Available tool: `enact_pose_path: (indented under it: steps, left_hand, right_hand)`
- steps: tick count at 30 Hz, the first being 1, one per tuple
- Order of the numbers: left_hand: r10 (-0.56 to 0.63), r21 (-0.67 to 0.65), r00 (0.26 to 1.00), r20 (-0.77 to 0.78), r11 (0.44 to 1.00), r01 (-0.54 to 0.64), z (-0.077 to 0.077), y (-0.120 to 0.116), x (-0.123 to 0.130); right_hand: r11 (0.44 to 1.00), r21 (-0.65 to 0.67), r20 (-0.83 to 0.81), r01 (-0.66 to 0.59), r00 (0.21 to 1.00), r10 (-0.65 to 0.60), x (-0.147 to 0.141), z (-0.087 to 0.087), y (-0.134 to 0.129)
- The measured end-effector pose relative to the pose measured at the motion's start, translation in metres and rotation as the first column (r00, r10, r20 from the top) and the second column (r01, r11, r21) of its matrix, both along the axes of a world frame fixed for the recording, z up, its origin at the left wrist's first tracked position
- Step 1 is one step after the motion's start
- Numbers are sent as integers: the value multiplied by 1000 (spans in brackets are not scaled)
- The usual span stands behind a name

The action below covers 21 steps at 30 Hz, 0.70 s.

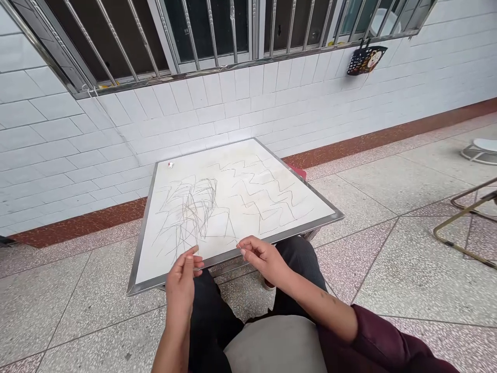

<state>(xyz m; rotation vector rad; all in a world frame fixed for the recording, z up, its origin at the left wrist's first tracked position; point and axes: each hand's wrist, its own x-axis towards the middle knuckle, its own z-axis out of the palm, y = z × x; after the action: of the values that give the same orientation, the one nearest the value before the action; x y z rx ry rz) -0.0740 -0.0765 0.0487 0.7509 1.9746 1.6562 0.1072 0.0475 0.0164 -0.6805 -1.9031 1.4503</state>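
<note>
On a speckled grey terrazzo floor [392,290], just beside a wall of white glazed tiles [186,122], we sit over a flat white board with a thin steel frame [314,228], set low on metal legs directly before our knees. It looks light but stiff, and its smooth face may be slippery, so we judge the steel frame the place to take hold of it, with a hand at each side rather than on the marked surface.

Our left hand [183,277] is raised at the board's near edge, its fingers [190,259] curled loosely together. Our right hand [262,259], bare below a maroon sleeve [382,336], sits just above the same edge, its fingertips [243,249] drawn close. Neither hand shows a firm grip on anything, though we cannot tell whether something very thin lies between the fingers.

We count one board, two hands and two patches of thin grey marks: a dense scribbled tangle [188,217] and a run of zigzag lines [260,199]. One tiny white-and-red object [170,165] lies near the far corner, one red thing [298,172] peeks out behind the far right edge, and one black patterned bag [367,59] hangs below the barred window [194,36].
</note>
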Motion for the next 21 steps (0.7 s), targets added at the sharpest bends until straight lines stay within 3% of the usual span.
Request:
enact_pose_path:
  steps: [2, 4, 8, 12, 16, 21]
  left_hand:
    - [-12, 42, 1000, 14, 999, 11, 9, -3, -4]
    - [-120, 0, 993, 6, 993, 120, 16, -3, 1]
    - [-271, -113, 961, -49, 958, 264, 13, 0, 16]
    - [-320, -115, 944, -80, 944, 310, 5, 1, 18]
    - [-383, -61, 923, -41, 923, 381, 9, -4, 14]
    - [-374, -162, 924, -77, 919, 359, 7, -4, 16]
  right_hand:
    - [999, -6, 4, -33, 999, 33, -1, -1, -2]
    - [998, 5, 9, -65, 998, 65, -2, 1, -4]
    - [991, 59, 32, -124, 992, 122, -4, 4, -7]
    - [989, 84, 69, -123, 991, 118, -3, 3, -6]
    - [990, 78, 105, -116, 989, 107, -1, 3, -6]
    - [991, 86, 172, -106, 981, 90, 0, 7, -8]
